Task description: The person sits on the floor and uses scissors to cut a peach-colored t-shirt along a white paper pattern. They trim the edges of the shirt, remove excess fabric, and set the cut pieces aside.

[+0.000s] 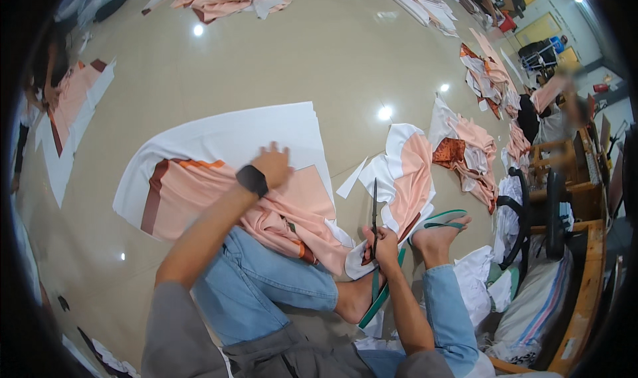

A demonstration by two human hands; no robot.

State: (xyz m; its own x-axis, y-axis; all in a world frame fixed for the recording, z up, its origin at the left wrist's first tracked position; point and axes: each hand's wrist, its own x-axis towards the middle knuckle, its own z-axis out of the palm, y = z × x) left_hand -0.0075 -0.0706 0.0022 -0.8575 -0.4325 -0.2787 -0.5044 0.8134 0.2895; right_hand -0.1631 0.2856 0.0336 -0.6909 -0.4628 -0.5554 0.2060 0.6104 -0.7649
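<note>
My left hand (272,166), with a dark watch (252,180) on its wrist, lies on a large piece of peach and white fabric (193,202) spread on the floor. Its fingers are apart and hold nothing. A brown strip and an orange edge run along the fabric's left and upper sides; its near part is bunched against my bent leg. In my right hand (383,246) is a pair of dark scissors (375,202), blades pointing away from me. Next to them a smaller peach and white cut piece (411,185) lies crumpled by my sandalled foot.
A white scrap (351,178) lies between the two pieces. More peach fabric (468,152) is heaped to the right, with other piles at the far side. At far left a person's hands (48,99) touch another piece. A striped sack (531,311) and wooden furniture (577,298) stand at right.
</note>
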